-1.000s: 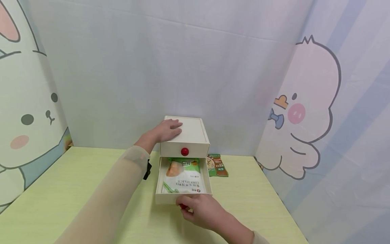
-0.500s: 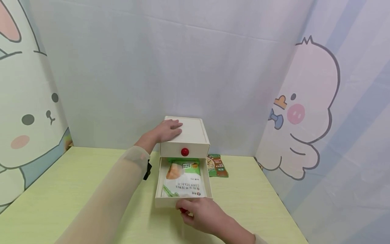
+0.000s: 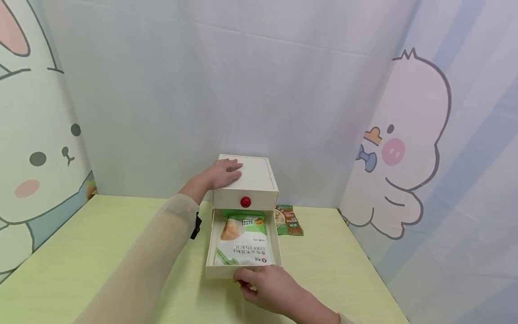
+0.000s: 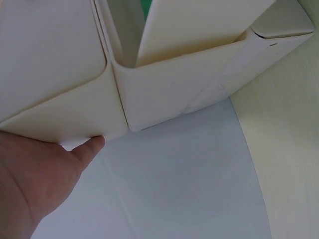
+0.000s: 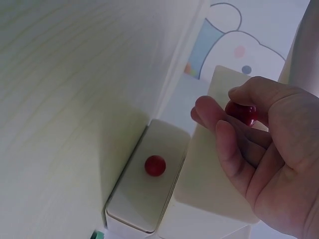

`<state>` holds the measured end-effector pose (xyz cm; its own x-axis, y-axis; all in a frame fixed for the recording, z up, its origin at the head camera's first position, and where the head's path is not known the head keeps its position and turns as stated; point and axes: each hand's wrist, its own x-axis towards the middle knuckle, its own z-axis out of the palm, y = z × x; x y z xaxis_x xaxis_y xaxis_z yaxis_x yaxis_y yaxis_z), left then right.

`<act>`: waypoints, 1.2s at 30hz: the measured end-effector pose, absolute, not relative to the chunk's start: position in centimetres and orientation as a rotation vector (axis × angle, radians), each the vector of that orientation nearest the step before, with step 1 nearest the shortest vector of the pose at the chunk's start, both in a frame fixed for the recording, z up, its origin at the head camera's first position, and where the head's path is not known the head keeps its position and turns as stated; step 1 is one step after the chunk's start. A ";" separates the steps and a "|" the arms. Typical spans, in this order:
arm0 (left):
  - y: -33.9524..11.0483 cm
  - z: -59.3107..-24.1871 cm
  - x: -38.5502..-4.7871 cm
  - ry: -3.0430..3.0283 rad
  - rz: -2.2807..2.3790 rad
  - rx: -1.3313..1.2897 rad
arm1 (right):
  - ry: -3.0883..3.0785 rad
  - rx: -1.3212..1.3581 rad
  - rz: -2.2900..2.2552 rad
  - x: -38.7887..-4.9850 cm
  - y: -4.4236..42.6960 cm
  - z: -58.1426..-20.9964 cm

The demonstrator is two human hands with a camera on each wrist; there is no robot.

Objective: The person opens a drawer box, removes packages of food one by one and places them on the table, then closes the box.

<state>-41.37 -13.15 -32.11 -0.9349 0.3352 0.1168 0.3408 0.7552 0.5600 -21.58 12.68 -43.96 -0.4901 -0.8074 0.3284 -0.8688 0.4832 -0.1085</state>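
A white drawer cabinet (image 3: 252, 173) stands on the table, its middle drawer (image 3: 210, 265) pulled out. Inside the drawer lies a white, green and orange packet of corn starch (image 3: 244, 245). My left hand (image 3: 220, 173) rests on the cabinet's top, fingers spread; in the left wrist view the left hand (image 4: 45, 172) lies along the cabinet's side. My right hand (image 3: 271, 285) pinches the drawer's red knob (image 5: 241, 113) between thumb and fingers; most of that knob is hidden in the head view. The top drawer, with its own red knob (image 3: 245, 202), is closed.
A brown and green food packet (image 3: 288, 220) lies on the table (image 3: 323, 265), right of the cabinet. Below the pulled-out drawer, a closed bottom drawer (image 5: 149, 191) shows a red knob. A printed curtain (image 3: 202, 90) stands behind and at both sides.
The right hand has drawn the middle drawer slightly farther toward me, with the corn starch packet moving along in it. The left hand has stayed on the cabinet top.
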 end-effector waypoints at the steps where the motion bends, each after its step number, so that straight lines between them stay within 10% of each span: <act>1: -13.1 -32.1 -41.4 -2.936 -0.940 -0.565 | -2.502 1.440 0.384 -21.5 12.7 -43.9; 36: -13.3 -32.5 -41.9 -2.933 -0.919 -0.568 | -2.551 1.326 0.673 -25.5 13.8 -37.9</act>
<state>-41.90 -13.25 -32.47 -0.9338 0.3365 0.1214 0.3456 0.7610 0.5490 -25.49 13.83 -37.93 -0.5824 -0.7262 0.3653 -0.8119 0.4972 -0.3060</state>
